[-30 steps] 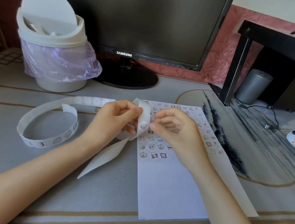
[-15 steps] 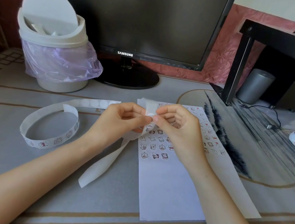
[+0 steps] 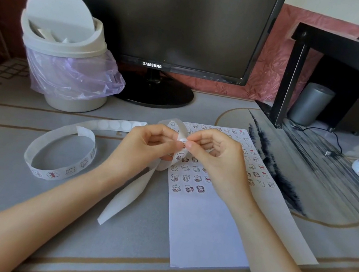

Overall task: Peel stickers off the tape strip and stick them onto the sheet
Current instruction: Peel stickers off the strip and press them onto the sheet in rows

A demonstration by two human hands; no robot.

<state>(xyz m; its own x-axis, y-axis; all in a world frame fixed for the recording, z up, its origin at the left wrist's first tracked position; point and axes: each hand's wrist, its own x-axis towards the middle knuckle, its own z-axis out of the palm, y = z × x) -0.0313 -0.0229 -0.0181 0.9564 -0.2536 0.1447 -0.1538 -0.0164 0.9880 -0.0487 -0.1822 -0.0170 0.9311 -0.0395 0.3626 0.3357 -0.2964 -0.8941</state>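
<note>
Paper all the way down here: the tape strip (image 3: 183,131) is thin, light and floppy, so I'd guess it'll buckle or twist the second you tug it without support. It's held up in a little arch just over the sheet's (image 3: 205,230) top-left corner. The rest of it trails off to the left of the sheet and ends in a loose coil lying flat on the table, well clear of the sheet. An empty-looking tail of backing hangs down along the sheet's left edge.

Left hand (image 3: 145,147) has its fingers curled in and is holding the strip from behind, basically acting as the backstop. Right hand (image 3: 215,156) has thumb and forefinger pinched tight on one sticker (image 3: 183,140) on the front of the arch, with the other fingers loosely tucked. Can't tell if the sticker's edge has actually lifted yet, it's too small to see.

Top half of the sheet is already covered in rows of little animal stickers (image 3: 190,178); the near half is blank, so plenty left to do.

Handling-wise: I'd go for the very rim of the sticker with a nail, keeping the backing bent right there so the edge pops up. Grab the middle and it'll probably crease or curl onto itself. Tiny sticky things love fingertips too.
</note>
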